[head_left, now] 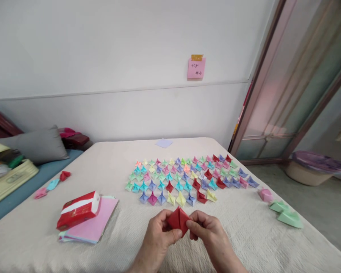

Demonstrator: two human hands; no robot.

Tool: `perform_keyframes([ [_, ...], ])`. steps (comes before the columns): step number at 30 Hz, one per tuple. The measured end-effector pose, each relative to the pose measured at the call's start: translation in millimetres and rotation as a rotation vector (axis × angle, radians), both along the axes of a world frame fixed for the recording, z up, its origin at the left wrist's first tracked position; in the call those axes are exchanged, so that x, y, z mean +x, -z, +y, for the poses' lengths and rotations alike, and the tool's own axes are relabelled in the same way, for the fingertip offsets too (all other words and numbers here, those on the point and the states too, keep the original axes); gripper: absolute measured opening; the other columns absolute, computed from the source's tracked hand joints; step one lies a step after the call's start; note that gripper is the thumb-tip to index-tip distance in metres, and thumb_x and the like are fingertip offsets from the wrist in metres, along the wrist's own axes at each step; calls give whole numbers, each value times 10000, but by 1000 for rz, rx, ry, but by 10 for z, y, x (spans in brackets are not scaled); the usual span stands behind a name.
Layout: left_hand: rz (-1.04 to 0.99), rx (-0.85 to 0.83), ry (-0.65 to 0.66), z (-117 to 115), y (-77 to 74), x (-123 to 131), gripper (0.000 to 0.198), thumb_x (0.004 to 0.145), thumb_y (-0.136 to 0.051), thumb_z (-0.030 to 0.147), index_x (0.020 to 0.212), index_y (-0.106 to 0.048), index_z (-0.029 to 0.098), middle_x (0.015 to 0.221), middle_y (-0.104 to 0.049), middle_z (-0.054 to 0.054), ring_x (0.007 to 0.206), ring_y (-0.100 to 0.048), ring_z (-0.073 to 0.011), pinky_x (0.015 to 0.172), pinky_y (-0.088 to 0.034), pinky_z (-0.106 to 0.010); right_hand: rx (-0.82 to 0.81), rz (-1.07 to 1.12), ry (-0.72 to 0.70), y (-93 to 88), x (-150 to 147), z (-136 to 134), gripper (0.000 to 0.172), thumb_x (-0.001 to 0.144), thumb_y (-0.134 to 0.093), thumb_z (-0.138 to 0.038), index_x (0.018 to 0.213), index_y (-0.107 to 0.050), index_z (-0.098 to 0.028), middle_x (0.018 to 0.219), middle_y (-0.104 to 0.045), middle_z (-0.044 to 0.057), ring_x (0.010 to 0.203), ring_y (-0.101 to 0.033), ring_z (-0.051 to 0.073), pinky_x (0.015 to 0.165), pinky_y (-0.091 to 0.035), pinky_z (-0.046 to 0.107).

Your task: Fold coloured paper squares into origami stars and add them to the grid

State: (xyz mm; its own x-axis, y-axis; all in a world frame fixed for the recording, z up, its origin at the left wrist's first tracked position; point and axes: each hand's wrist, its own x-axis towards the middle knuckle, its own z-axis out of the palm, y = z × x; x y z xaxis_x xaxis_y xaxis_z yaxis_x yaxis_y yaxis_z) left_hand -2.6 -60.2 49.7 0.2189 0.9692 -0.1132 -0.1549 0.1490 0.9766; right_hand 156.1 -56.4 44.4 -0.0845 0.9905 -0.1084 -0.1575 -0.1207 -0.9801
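Note:
A red folded paper piece [178,221], diamond-shaped with a crease down its middle, is held up just above the table cloth. My left hand [160,232] pinches its left side and lower edge between thumb and fingers. On the right corner, my right hand [205,229] closes with thumb and forefinger. Beyond both hands stand several rows of small folded paper pieces [181,198] in yellow, blue, green, pink and red. The back of the red piece is hidden from me.
To the left, a red tissue pack [78,211] lies on a stack of coloured paper sheets [106,216]. Green folded papers [290,218] and a pink one [265,195] sit by the right edge. A lilac sheet [164,143] lies at the back, before the white wall [130,113].

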Motion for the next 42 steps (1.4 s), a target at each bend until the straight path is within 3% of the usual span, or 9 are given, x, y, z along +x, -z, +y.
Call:
perform_keyframes([
  [3, -36, 67, -33, -3, -36, -40, 424, 681, -713, 216, 1063, -532, 188, 778, -676, -12, 636, -567, -138, 575, -417, -239, 7, 22, -9, 10, 21, 12, 233, 691, -711, -325, 556, -602, -169, 452, -547, -31, 461, -439, 110, 508, -307, 254],
  [8, 55, 163, 6, -31, -102, -88, 114, 828, -584, 275, 890, -567, 181, 795, -687, -40, 680, -594, -151, 612, -437, -254, -2, 91, -12, 15, -4, 8, 231, 707, -721, -328, 589, -606, -165, 453, -577, -22, 439, -442, 105, 489, -315, 243],
  [16, 52, 109, -19, -13, -100, -79, 93, 799, -605, 251, 782, -555, 174, 723, -666, -28, 658, -588, -153, 601, -426, -254, 18, 182, -49, 27, -44, -12, 223, 737, -725, -329, 686, -589, -160, 489, -615, -17, 439, -505, 102, 468, -361, 220],
  [22, 22, 123, 38, -21, -105, -63, 105, 794, -612, 271, 808, -578, 173, 723, -644, -17, 671, -600, -164, 604, -424, -258, 89, 203, -30, 16, -67, -32, 283, 696, -747, -290, 911, -590, -194, 531, -596, -56, 464, -540, 125, 459, -401, 237],
  [27, 4, 140, 30, -23, -81, -31, 112, 796, -614, 265, 768, -611, 157, 658, -649, -16, 607, -568, -143, 578, -399, -245, 74, 198, -77, -7, -77, -37, 194, 705, -747, -283, 765, -597, -174, 564, -613, -25, 493, -534, 120, 476, -396, 239],
  [33, 9, 85, -10, -14, -23, -16, 147, 760, -656, 276, 801, -674, 136, 596, -654, -14, 527, -541, -120, 529, -385, -226, 43, 175, -39, 53, -87, -12, 218, 708, -744, -300, 635, -595, -159, 477, -571, -34, 422, -468, 90, 442, -338, 218],
  [42, 23, 138, -97, -29, 56, -17, 94, 742, -646, 179, 720, -737, 163, 590, -660, -5, 555, -557, -133, 571, -434, -246, 67, 233, -14, 84, -76, -38, 43, 692, -685, -160, 685, -725, -175, 518, -600, -22, 468, -498, 102, 485, -358, 233],
])
